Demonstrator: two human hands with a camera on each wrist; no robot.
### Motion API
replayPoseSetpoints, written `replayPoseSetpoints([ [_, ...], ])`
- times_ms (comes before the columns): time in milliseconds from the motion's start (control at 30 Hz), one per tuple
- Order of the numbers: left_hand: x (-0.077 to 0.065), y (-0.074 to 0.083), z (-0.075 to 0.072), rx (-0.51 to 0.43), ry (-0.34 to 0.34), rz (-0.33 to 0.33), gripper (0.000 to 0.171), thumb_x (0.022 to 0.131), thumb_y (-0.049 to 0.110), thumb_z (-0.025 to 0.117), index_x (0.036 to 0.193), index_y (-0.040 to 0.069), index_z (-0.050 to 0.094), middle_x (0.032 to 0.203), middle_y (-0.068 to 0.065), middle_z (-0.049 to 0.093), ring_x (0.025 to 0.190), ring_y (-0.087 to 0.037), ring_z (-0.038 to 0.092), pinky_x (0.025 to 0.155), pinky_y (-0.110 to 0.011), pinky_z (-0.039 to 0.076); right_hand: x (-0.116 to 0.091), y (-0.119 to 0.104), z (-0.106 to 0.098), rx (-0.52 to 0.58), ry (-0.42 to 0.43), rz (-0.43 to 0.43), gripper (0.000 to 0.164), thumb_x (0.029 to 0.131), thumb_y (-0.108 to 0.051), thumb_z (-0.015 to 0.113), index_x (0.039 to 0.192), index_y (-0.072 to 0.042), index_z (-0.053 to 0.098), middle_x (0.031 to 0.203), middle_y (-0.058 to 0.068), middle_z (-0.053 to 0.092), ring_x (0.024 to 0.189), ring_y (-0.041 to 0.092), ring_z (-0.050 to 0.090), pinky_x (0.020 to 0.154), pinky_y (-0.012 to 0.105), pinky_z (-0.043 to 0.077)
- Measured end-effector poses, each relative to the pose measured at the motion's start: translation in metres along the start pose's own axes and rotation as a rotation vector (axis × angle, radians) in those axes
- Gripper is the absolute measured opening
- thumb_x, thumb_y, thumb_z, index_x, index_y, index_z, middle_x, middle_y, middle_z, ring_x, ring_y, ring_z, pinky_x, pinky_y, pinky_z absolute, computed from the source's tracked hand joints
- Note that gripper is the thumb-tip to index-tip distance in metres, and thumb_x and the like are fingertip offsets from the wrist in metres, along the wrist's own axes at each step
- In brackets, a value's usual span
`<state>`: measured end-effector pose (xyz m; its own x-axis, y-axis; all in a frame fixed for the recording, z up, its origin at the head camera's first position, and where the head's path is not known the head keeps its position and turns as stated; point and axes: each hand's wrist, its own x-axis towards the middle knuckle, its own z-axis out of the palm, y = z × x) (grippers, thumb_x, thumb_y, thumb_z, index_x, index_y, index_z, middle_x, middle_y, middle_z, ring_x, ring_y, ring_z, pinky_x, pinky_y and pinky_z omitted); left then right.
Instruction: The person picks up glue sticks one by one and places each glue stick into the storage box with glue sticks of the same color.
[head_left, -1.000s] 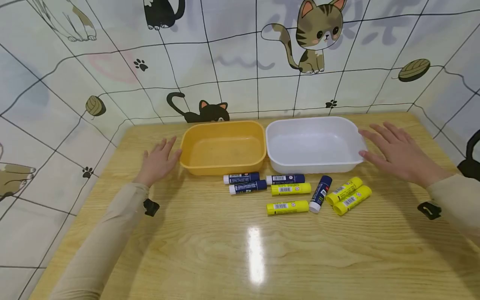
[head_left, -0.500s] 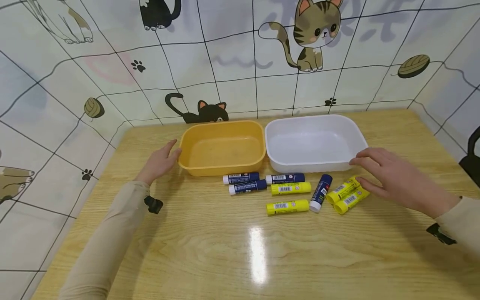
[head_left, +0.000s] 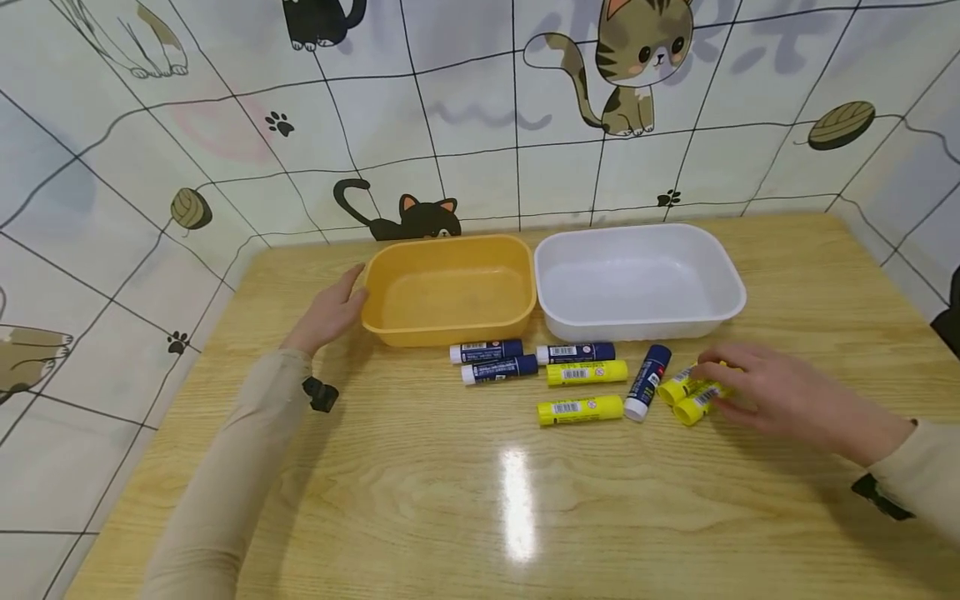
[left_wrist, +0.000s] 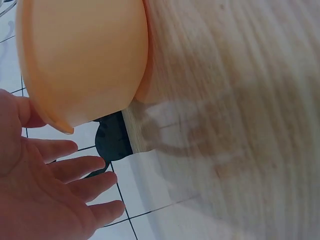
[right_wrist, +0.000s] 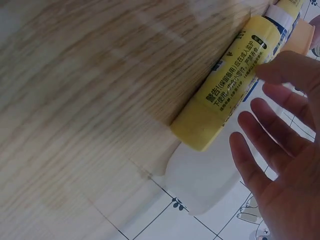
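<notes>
My left hand [head_left: 327,315] touches the left end of a yellow-orange plastic basin [head_left: 450,292]. In the left wrist view its thumb [left_wrist: 34,114] lies at the basin's rim while the other fingers spread out straight. Over a pair of yellow glue sticks lying side by side, my right hand [head_left: 798,398] hovers with loosely bent fingers. Of that pair, the rear glue stick [head_left: 677,386] and the front glue stick [head_left: 694,408] are partly covered by the fingers. The right wrist view shows the thumb close against a yellow glue stick [right_wrist: 225,85], the fingers spread apart beyond it.
A white plastic basin [head_left: 641,287] stands right of the orange one. Before the basins lie several navy glue sticks with white caps, one of them a slanted navy glue stick [head_left: 648,382], and two more yellow ones, including a front yellow glue stick [head_left: 581,410]. A cat-print cloth backs the table.
My right hand has come from the white basin's right end, forward and down, to the pair of yellow glue sticks. The left hand has stayed at the orange basin.
</notes>
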<state>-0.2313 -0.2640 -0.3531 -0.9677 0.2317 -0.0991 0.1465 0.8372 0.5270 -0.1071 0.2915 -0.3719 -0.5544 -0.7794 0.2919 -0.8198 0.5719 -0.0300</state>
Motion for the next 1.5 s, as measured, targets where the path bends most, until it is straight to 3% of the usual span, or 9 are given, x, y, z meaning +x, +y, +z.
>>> replayPoseSetpoints([
  [300,0.015,0.001,0.003,-0.005,0.048,0.023,0.056,0.102,0.018,0.025,0.151,-0.006,0.012,0.155,-0.025,0.017,0.142,-0.038,0.018,0.114,-0.045,0.015,-0.001,-0.002,0.007,0.009,0.001,-0.028,0.057,0.097,-0.054,0.021,0.096,-0.016,0.064,0.103,0.004,0.060,0.086,0.021,0.061,0.066,0.040,0.054],
  [633,0.020,-0.001,0.013,0.017,0.143,0.060,0.053,0.101,0.012,0.026,0.149,-0.009,0.019,0.152,-0.028,0.024,0.141,-0.039,0.022,0.114,-0.043,0.016,-0.003,0.001,0.011,-0.007,0.023,-0.029,0.063,0.097,-0.055,0.018,0.097,-0.013,0.065,0.098,0.004,0.061,0.084,0.024,0.061,0.068,0.045,0.053],
  [933,0.022,0.000,0.016,0.120,0.135,-0.001,0.054,0.101,0.015,0.024,0.150,-0.007,0.019,0.153,-0.029,0.018,0.141,-0.045,0.014,0.109,-0.062,0.010,-0.003,0.002,0.011,-0.023,0.008,-0.034,0.064,0.098,-0.054,0.017,0.100,-0.011,0.065,0.102,0.004,0.060,0.087,0.025,0.061,0.070,0.047,0.052],
  [1267,0.022,0.002,0.015,0.171,0.114,-0.008,0.055,0.102,0.016,0.022,0.151,-0.006,0.017,0.154,-0.028,0.018,0.142,-0.043,0.014,0.110,-0.061,0.008,0.009,0.011,-0.001,-0.059,0.087,-0.094,0.062,0.100,-0.049,0.016,0.093,-0.010,0.062,0.093,0.006,0.060,0.075,0.022,0.060,0.059,0.040,0.054],
  [1500,0.022,0.004,0.018,0.155,0.129,-0.015,0.054,0.102,0.017,0.021,0.151,-0.006,0.017,0.153,-0.026,0.022,0.140,-0.043,0.020,0.111,-0.058,0.011,0.021,0.013,-0.014,-0.069,0.139,-0.121,0.060,0.101,-0.049,0.019,0.098,-0.010,0.064,0.096,0.005,0.061,0.073,0.019,0.059,0.055,0.037,0.052],
])
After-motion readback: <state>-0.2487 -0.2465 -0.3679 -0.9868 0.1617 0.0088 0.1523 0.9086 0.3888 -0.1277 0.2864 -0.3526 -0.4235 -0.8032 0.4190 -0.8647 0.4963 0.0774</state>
